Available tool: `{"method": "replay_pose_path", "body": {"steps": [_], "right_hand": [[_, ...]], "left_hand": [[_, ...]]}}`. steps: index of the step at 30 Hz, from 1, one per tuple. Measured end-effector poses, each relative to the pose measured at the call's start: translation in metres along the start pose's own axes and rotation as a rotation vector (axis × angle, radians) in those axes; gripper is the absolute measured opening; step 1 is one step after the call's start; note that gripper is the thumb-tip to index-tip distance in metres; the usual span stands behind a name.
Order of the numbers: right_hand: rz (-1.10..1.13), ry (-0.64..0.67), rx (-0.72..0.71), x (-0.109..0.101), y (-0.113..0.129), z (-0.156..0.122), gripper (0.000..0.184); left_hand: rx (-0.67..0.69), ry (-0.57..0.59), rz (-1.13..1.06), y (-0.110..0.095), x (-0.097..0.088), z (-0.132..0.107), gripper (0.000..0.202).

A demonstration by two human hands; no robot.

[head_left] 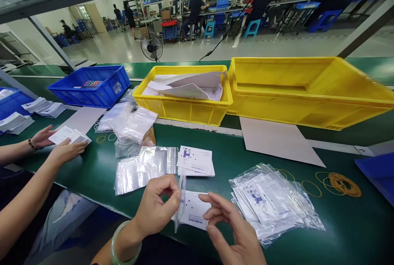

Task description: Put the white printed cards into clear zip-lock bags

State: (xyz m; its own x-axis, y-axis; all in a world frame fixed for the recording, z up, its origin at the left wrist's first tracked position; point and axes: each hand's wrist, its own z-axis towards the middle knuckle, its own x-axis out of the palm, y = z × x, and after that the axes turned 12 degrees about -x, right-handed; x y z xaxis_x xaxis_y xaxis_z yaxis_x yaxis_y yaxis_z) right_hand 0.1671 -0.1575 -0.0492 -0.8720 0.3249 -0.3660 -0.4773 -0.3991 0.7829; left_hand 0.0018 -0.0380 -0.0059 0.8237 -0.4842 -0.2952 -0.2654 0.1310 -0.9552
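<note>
My left hand (pixel 158 205), a bracelet on its wrist, pinches a clear plastic bag (pixel 181 211) that is seen nearly edge-on. I cannot make out whether anything is inside the bag. My right hand (pixel 229 228) is just to the right, thumb and fingers apart, with nothing visible in it. Between and behind the hands lies a white printed booklet (pixel 195 211), partly covered. More printed booklets (pixel 196 159) lie farther back. A stack of flat clear bags (pixel 144 170) is left of them. Bagged booklets (pixel 267 203) are piled on the right.
Rubber bands (pixel 343 185) lie at the right. A yellow bin (pixel 184 111) with papers, a larger yellow bin (pixel 308 104) and a blue bin (pixel 92 92) line the back of the green table. At the left, a co-worker's hands (pixel 66 150) hold booklets.
</note>
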Motion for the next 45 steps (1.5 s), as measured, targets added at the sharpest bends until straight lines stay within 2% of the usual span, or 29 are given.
{"method": "replay_pose_path", "body": {"steps": [3,4,5,7,9,10,11,12,13,14,16,17,18,25,27,30,32,34,36,38,40,45], "right_hand": [[-0.137,0.075,-0.102,0.013,-0.003,0.002,0.067],[-0.172,0.068,-0.144,0.017,-0.004,0.004,0.069],[-0.194,0.045,-0.183,0.021,-0.004,0.006,0.062],[-0.193,-0.019,-0.217,0.024,-0.004,0.01,0.037],[-0.143,-0.054,-0.174,0.02,-0.003,0.013,0.026],[-0.111,-0.055,-0.134,0.016,-0.002,0.013,0.023],[-0.078,-0.049,-0.089,0.012,-0.002,0.013,0.02],[-0.047,-0.043,-0.05,0.008,-0.001,0.013,0.018],[-0.015,-0.034,-0.023,0.004,-0.001,0.013,0.016],[0.018,-0.026,-0.008,0.001,-0.001,0.014,0.016],[0.081,-0.021,-0.013,-0.003,-0.001,0.015,0.016],[0.108,-0.026,-0.026,-0.004,-0.001,0.017,0.016],[0.13,-0.03,-0.042,-0.004,-0.001,0.018,0.016],[0.166,0.07,-0.054,-0.011,-0.003,0.02,0.021],[0.192,0.043,-0.031,-0.014,-0.006,0.016,0.021],[0.174,-0.072,0.04,-0.018,-0.011,0.01,0.019],[0.136,-0.088,0.056,-0.019,-0.013,0.008,0.018],[0.11,-0.042,0.012,-0.018,-0.012,0.01,0.016],[0.095,0.011,-0.051,-0.016,-0.01,0.012,0.016],[0.08,0.034,-0.079,-0.014,-0.009,0.015,0.016],[0.075,0.042,-0.087,-0.014,-0.008,0.016,0.016],[0.051,0.056,-0.089,-0.015,-0.009,0.015,0.014]], "left_hand": [[-0.049,0.067,-0.168,-0.001,0.006,-0.001,0.025],[-0.056,0.102,-0.199,-0.001,0.008,-0.002,0.025],[-0.05,0.135,-0.208,-0.001,0.01,-0.002,0.025],[0.014,0.144,-0.161,0.0,0.012,-0.002,0.022],[0.115,0.021,-0.047,0.002,0.01,0.0,0.008],[0.155,-0.056,0.017,0.002,0.007,0.001,0.011],[0.185,-0.104,0.074,0.003,0.004,0.002,0.026],[0.202,-0.101,0.116,0.003,0.001,0.004,0.038],[0.209,-0.05,0.137,0.002,-0.001,0.005,0.042],[0.208,0.036,0.139,0.001,-0.003,0.006,0.035],[0.198,0.197,0.11,-0.002,-0.005,0.008,0.008],[0.192,0.243,0.092,-0.004,-0.005,0.009,0.005],[0.187,0.266,0.077,-0.005,-0.004,0.009,0.011],[0.126,0.287,0.074,-0.008,0.0,0.01,0.019],[0.078,0.301,0.069,-0.007,-0.002,0.011,0.02],[0.031,0.334,0.079,-0.006,-0.005,0.012,0.018],[0.052,0.339,0.138,-0.006,-0.005,0.012,0.011],[0.124,0.319,0.226,-0.009,-0.002,0.011,0.002],[0.202,0.324,0.296,-0.013,0.003,0.01,0.009],[0.239,0.379,0.308,-0.017,0.008,0.011,0.004],[0.221,0.413,0.273,-0.02,0.011,0.012,0.006],[0.118,0.363,0.161,-0.022,0.014,0.016,0.011]]}}
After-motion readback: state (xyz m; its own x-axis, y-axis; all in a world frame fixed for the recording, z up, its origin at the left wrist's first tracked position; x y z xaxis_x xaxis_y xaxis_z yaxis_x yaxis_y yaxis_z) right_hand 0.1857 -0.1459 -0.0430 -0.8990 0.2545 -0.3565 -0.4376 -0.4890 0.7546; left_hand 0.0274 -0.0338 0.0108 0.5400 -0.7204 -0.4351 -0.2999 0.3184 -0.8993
